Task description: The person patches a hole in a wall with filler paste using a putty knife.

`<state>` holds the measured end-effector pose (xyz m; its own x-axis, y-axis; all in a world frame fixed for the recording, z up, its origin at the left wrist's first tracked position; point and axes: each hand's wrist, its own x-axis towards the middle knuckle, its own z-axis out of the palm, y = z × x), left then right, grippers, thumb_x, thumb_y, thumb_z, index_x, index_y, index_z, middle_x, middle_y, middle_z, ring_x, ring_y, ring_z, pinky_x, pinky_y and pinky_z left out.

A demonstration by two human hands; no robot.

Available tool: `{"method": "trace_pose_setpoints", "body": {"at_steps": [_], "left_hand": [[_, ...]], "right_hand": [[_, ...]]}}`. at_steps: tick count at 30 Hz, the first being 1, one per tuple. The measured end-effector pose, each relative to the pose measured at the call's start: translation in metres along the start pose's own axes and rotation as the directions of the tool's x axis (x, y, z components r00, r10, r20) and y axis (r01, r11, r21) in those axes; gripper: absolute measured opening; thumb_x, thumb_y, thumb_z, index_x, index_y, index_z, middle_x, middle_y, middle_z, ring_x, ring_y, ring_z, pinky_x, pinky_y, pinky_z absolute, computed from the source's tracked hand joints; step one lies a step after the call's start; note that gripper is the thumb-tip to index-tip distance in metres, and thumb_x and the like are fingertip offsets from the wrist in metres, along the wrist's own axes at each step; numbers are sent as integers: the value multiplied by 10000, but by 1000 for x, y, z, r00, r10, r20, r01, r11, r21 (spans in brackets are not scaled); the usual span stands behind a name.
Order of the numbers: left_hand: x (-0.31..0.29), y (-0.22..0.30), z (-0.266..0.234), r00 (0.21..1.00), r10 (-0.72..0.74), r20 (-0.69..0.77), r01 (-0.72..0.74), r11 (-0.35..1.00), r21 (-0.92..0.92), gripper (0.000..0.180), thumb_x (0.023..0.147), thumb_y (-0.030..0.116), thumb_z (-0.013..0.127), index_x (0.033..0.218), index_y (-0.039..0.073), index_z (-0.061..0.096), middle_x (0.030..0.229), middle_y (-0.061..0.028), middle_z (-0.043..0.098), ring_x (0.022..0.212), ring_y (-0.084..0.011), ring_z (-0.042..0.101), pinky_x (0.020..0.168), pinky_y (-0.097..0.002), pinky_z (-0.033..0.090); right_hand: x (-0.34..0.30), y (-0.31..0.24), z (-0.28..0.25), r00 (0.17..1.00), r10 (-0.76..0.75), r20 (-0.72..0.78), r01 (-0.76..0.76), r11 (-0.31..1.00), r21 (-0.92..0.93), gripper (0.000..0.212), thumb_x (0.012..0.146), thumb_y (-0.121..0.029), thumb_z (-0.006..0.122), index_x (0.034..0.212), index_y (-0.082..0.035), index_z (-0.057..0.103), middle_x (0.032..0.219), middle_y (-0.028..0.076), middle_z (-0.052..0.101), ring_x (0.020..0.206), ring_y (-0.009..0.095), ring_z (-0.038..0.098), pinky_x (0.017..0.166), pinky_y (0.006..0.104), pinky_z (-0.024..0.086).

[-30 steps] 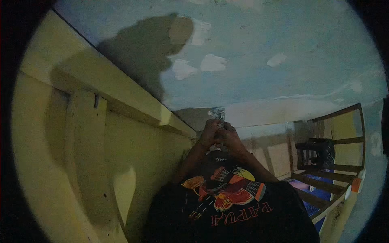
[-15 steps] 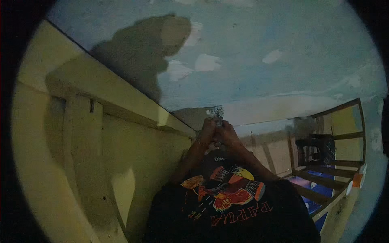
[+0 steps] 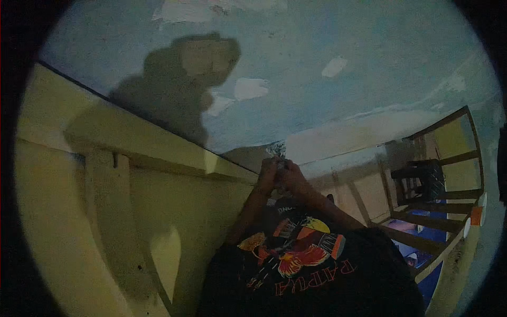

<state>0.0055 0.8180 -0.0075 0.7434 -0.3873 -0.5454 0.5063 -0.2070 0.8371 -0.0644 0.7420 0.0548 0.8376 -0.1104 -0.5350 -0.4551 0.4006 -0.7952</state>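
Your supporting structure is off to the right: slatted wooden frame [image 3: 430,222], bars running crosswise, edges bent by the lens. Through the gaps you've got a blue surface [image 3: 432,280] below; floor or a cover, can't tell. Pale pinkish patch [image 3: 401,226] shows on the blue, too dim to name. Dark stool-like thing [image 3: 433,177] by your frame's far end; contact unclear. Orange piece [image 3: 477,215] and white round piece [image 3: 466,227] are side by side at the frame's outer edge.

Left hand [image 3: 268,171] beside right hand [image 3: 291,173], both curled; forearms [image 3: 318,201] aslant
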Motion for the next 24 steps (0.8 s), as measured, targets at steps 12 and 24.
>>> {"method": "trace_pose_setpoints", "body": {"at_steps": [12,24], "left_hand": [[-3,-10,3,927,370,67,-364,927,-87,310,792,253,372,659,-17,448,585,-42,407,506,-159,414,444,-335,344],[-5,-7,-3,993,-121,12,122,979,-161,258,782,213,410,749,-18,522,702,-77,502,590,-144,502,476,-292,413]], "right_hand": [[4,5,-17,993,-23,119,55,959,-276,343,689,-162,520,962,19,418,820,107,482,723,199,498,553,295,433],[-14,-15,-6,991,86,100,-73,989,-131,461,725,-148,491,1076,81,299,797,132,503,668,180,512,522,272,430]]}}
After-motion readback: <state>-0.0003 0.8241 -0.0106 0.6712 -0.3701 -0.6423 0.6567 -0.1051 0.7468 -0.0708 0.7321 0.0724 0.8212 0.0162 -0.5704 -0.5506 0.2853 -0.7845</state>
